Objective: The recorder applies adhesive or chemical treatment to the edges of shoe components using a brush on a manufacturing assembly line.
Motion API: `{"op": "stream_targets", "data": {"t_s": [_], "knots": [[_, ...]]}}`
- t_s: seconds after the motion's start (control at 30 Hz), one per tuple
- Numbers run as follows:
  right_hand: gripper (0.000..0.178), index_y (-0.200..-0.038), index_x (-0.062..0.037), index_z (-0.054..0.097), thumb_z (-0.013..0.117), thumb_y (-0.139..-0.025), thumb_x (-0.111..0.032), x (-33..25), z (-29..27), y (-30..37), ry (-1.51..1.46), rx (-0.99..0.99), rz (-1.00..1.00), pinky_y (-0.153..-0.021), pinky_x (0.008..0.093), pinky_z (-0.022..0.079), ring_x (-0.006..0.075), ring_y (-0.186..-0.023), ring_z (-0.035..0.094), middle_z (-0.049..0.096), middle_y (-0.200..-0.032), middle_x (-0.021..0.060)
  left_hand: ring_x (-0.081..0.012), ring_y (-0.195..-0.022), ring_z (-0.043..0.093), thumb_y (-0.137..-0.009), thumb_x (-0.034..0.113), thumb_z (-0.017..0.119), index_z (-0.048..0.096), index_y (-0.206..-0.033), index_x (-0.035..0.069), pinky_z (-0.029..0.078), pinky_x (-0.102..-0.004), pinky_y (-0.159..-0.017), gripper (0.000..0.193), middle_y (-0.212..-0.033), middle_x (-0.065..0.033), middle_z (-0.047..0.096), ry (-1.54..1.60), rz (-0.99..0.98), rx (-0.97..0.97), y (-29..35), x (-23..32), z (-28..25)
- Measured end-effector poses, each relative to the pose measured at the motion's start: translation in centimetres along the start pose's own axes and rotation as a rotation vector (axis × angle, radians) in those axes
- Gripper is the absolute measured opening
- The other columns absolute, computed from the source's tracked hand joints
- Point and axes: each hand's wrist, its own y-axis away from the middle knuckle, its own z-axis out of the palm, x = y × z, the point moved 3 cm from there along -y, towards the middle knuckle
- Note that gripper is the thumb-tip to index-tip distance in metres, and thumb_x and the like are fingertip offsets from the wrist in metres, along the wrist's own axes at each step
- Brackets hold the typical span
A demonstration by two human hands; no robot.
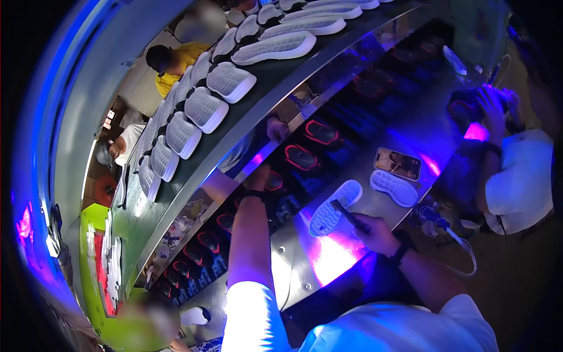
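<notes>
My right hand [378, 236] is closed around a dark, rod-shaped tool [350, 217]; its exact kind is not clear. The tool's tip lies over a white shoe sole [339, 205] on the metal worktop, under violet light. My left arm stretches forward over the line of dark shoe uppers with red-lit outlines. At its end, my left hand [257, 177] is beside one upper [274, 180], its fingers lost in shadow. A second white sole [394, 188] rests to the right of the first, with a phone [397, 163] just beyond it.
A raised dark green conveyor [275, 70] carries many white soles [205, 110] along the far side. Red-outlined uppers [300, 157] stand in a row below it. Another person [519, 182] works at the right with hands raised. A cable [463, 243] hangs off the worktop's right edge.
</notes>
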Motion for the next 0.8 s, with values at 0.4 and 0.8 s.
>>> {"op": "stream_targets", "data": {"t_s": [0.4, 0.8], "knots": [[0.044, -0.133, -0.0006, 0.062, 0.070, -0.090, -0.003, -1.2, -1.2, -0.2, 0.057, 0.002, -0.071, -0.070, 0.0283, 0.051, 0.0086, -0.074, 0.057, 0.066, -0.084, 0.0041, -0.0176, -0.076, 0.073, -0.087, 0.033, 0.078, 0.058, -0.139, 0.003, 0.057, -0.0332, -0.070, 0.063, -0.084, -0.0100, 0.074, 0.306, 0.092, -0.226, 29.3, -3.1, -9.7], [0.034, -0.128, -0.0005, 0.064, 0.069, -0.095, -0.004, -0.7, -0.7, 0.5, -0.093, 0.000, 0.059, -0.056, 0.0232, 0.044, 0.0053, -0.062, 0.056, 0.070, -0.086, 0.0020, -0.0399, -0.126, 0.053, -0.078, 0.033, 0.079, 0.032, -0.156, 0.004, 0.045, -0.0555, -0.102, 0.096, -0.132, -0.0234, 0.055, -0.118, 0.795, 0.017, 38.7, 5.6, -8.7]]}}
